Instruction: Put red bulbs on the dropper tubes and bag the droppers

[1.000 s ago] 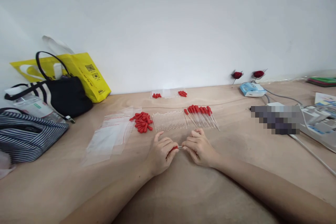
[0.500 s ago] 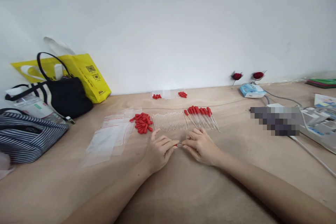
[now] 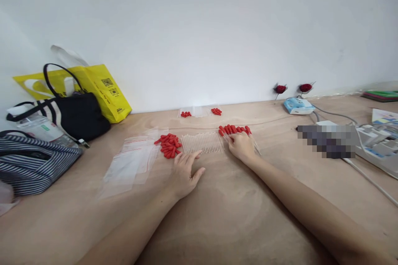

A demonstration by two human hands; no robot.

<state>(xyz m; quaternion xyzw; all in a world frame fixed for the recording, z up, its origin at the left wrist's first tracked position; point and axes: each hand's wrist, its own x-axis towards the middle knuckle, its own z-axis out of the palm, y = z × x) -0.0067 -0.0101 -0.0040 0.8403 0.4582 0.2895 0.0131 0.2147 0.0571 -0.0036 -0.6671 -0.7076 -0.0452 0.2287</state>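
Midway between the far edge of the table and the bottom of the head view, the bare tubes lie side by side in a row. The loose caps are heaped just beside them toward the table's left edge, the capped tubes fanned out just beside them toward its right. The right hand is over the capped tubes, fingers drawn together at their left end; whether its grip pinches a shaft or only rests there, I cannot tell. The left hand holds nothing, its grip loose, fingertips near the loose caps and the near ends of the row. Farther left lie flat bags.

A sideways brush of the right fingers could knock neighbouring shafts askew, packed as they are. The left fingers, dropping carelessly, could roll the bare tubes out of line or scatter caps. Thin shafts might bend under a hard squeeze.

The right hand covers most of the capped tubes' shafts. The clear tubes blend into the table and resist counting. The table's near edge is out of view, and a pixelated patch masks something toward its right.
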